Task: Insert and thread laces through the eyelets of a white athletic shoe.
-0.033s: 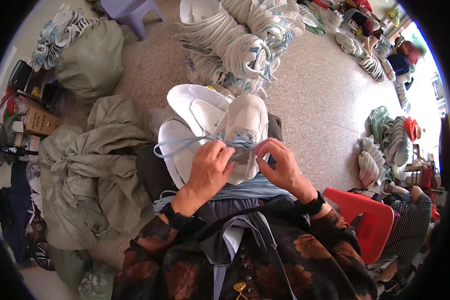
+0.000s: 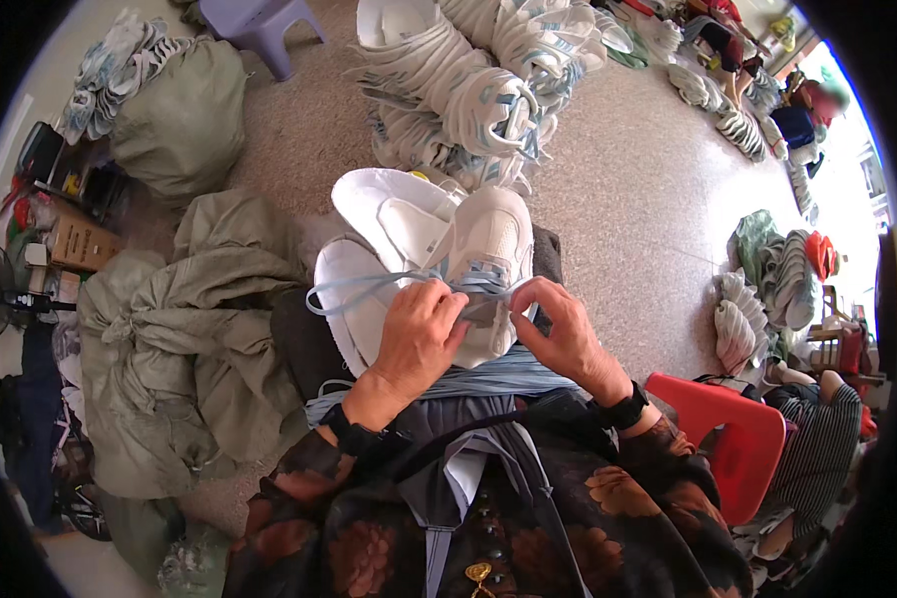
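A big heap of laced white shoes (image 2: 468, 90) lies on the floor (image 2: 628, 199) ahead, with grey-green sacks (image 2: 184, 329) to the left. On the person's lap rests the white shoe (image 2: 488, 249), toe pointing away, beside other white shoes (image 2: 389, 214). A bundle of light blue laces (image 2: 488, 377) lies across the knees. The left hand (image 2: 419, 334) pinches the light blue lace (image 2: 369, 289) at the eyelets; the right hand (image 2: 558, 329) grips the other end. Lacing seems partly done: upper rows crossed, ends loose, no bow tied.
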The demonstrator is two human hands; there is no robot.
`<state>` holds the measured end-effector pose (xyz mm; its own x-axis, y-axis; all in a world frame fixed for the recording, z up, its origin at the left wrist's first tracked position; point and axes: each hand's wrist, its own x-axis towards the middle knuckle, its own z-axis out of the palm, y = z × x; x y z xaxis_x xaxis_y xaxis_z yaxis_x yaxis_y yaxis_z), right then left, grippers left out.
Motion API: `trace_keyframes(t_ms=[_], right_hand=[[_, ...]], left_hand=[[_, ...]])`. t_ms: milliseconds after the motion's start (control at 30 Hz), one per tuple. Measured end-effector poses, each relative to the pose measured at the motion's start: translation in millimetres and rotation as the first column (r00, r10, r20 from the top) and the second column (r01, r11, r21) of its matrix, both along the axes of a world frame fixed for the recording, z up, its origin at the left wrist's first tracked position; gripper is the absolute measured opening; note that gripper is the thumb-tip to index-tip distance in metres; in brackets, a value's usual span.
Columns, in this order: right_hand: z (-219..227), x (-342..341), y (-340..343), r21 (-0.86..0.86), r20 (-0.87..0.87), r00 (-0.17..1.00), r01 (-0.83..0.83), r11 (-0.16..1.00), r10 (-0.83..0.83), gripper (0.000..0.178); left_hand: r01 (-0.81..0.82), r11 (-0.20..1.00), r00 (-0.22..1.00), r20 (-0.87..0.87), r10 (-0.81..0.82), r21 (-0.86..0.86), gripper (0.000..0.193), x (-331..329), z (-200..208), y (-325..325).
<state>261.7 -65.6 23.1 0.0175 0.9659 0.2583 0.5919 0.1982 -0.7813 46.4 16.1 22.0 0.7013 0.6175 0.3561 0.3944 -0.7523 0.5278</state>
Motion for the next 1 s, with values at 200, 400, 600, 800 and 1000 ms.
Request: trace_keyframes(t_ms=[200,400,600,800,1000], right_hand=[[6,-3,21,0.14,0.225,0.974,-0.015,0.99,-0.017,0.015],[6,-3,23,0.14,0.209,0.978,-0.044,0.989,0.014,0.013],[2,-13,1,-0.186,0.051,0.995,0.094,0.978,-0.086,0.017],[2,-21,6,-0.054,0.293,0.955,0.07,0.996,-0.051,0.03],[-2,-14,13,-0.002,0.297,0.949,0.114,0.993,-0.108,0.027]], left_hand=[[0.004,0.991,1.0,-0.026,-0.001,0.133,0.028,13,-6,3],[-0.008,0.992,1.0,-0.025,0.012,0.128,0.02,16,-11,5],[-0.008,0.995,1.0,0.02,0.006,0.097,0.014,21,-15,9],[-0.006,1.0,0.998,0.058,0.008,-0.027,0.012,21,-13,14],[-0.044,0.992,0.999,0.021,0.047,-0.12,0.008,-37,-5,16]])
